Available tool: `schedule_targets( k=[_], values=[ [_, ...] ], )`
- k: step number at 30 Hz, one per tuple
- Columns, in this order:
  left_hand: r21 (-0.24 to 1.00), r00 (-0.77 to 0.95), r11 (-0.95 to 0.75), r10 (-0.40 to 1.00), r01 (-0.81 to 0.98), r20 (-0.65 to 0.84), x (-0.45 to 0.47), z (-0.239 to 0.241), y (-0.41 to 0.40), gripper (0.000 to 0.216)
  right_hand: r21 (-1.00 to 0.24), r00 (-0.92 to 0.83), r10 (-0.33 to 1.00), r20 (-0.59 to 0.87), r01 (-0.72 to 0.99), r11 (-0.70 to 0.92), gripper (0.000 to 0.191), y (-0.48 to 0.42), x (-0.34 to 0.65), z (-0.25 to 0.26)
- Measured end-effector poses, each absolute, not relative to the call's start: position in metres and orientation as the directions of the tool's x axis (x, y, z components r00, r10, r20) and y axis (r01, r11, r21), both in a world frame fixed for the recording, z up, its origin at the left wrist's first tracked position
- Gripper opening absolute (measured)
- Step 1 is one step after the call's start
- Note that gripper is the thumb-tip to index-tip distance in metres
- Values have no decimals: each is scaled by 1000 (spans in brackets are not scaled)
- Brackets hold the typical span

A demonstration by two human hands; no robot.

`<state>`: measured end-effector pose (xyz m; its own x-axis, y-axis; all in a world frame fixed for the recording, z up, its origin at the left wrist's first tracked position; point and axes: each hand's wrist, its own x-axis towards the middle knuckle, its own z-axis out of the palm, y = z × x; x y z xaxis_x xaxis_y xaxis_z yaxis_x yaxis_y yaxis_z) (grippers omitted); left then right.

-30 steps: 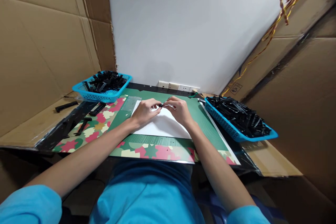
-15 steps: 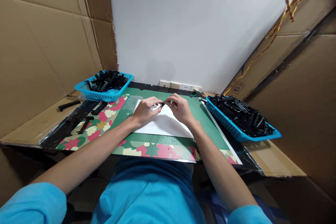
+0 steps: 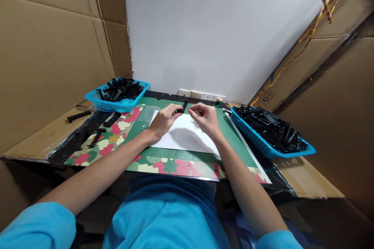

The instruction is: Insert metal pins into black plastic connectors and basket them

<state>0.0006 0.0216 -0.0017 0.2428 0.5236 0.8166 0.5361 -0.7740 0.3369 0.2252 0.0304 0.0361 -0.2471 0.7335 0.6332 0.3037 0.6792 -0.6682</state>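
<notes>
My left hand (image 3: 165,118) is raised a little above a white sheet (image 3: 182,138) and pinches a small black plastic part (image 3: 184,106) that sticks up from its fingertips. My right hand (image 3: 204,117) hovers just to the right of it, fingers curled in a pinch; what it holds, if anything, is too small to make out. A small pile of tiny pale bits (image 3: 195,124) lies on the sheet under the hands. The sheet rests on a green cutting mat (image 3: 230,134).
A blue basket (image 3: 101,104) of black parts stands at the back left, a longer blue basket (image 3: 263,148) of black parts at the right. Loose black parts (image 3: 97,136) lie on the camouflage-patterned cover (image 3: 111,144). Cardboard walls stand on both sides; wall sockets (image 3: 200,95) lie behind.
Both hands have lifted off the sheet and drawn slightly apart. The black part now points up in my left hand, and the pale bits on the sheet are uncovered.
</notes>
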Motion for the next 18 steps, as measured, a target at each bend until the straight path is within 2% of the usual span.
schedule_targets(
  k=[5, 10, 14, 18],
  values=[
    [322, 218, -824, 460, 467, 861, -1, -1, 21, 9, -508, -294, 616, 731, 369, 778, 8, 29, 223, 34],
    [310, 188, -831, 434, 461, 881, -3, -2, 22, 9, -317, -335, 477, 812, 433, 844, 15, 27, 222, 27],
    [310, 185, -834, 430, 455, 884, -3, -3, 23, 11, -273, -351, 439, 827, 432, 860, 16, 26, 221, 25],
    [302, 191, -843, 419, 445, 888, -3, -4, 24, 11, -279, -378, 449, 810, 425, 861, 16, 27, 221, 23]
  ],
)
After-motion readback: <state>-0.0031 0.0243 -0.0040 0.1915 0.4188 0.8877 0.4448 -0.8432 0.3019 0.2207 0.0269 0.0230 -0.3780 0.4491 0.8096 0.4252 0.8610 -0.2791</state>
